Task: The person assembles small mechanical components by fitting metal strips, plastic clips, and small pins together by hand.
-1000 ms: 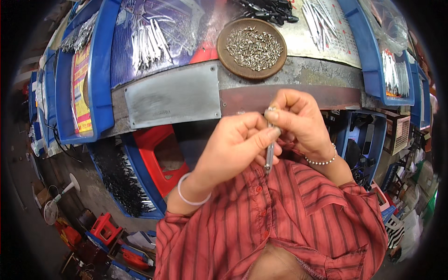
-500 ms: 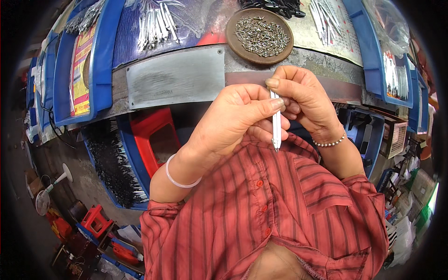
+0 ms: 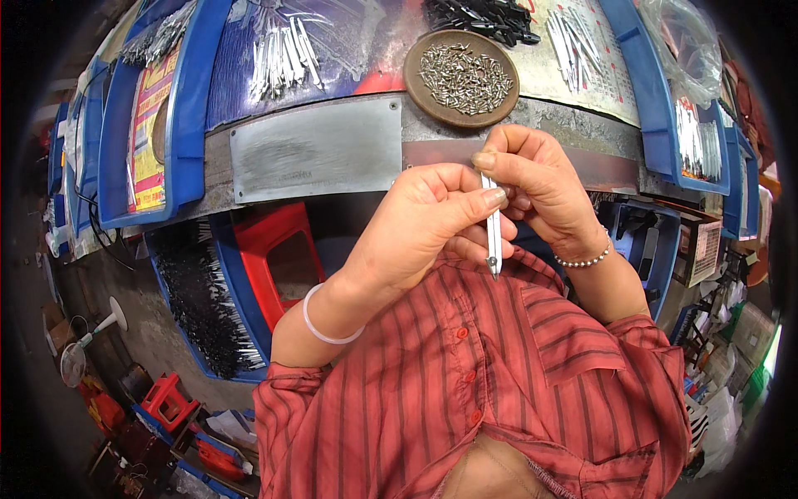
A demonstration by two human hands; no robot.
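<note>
Your left hand [image 3: 428, 212] and right hand [image 3: 540, 179] both grasp one slim silver metal piece [image 3: 495, 241], your right thumb and finger at its upper end, your left thumb pressing lower along it. You hold it in front of your chest, off the near edge of the table [image 3: 540, 125], its narrow tip toward your shirt [image 3: 391, 399].

The table's edge is grey, rough and worn, with a scuffed metal plate [image 3: 316, 158] on it at left and a reddish-brown strip [image 3: 603, 170] at right. Farther in, a round brown dish [image 3: 413, 93] carries many small metal parts [image 3: 464, 79]. Silver strips [image 3: 283, 62] lie on a purple sheet [image 3: 223, 96] to its left; black pieces [image 3: 486, 18] lie behind it. A blue tray [image 3: 187, 154] stands at the left, another blue tray [image 3: 659, 129] at the right.

Below, at your left, a red stool [image 3: 258, 249] stands beside a blue crate [image 3: 237, 291] of black pieces with silver ends. A white fan [image 3: 73, 364] stands farther off on the floor [image 3: 145, 333].
</note>
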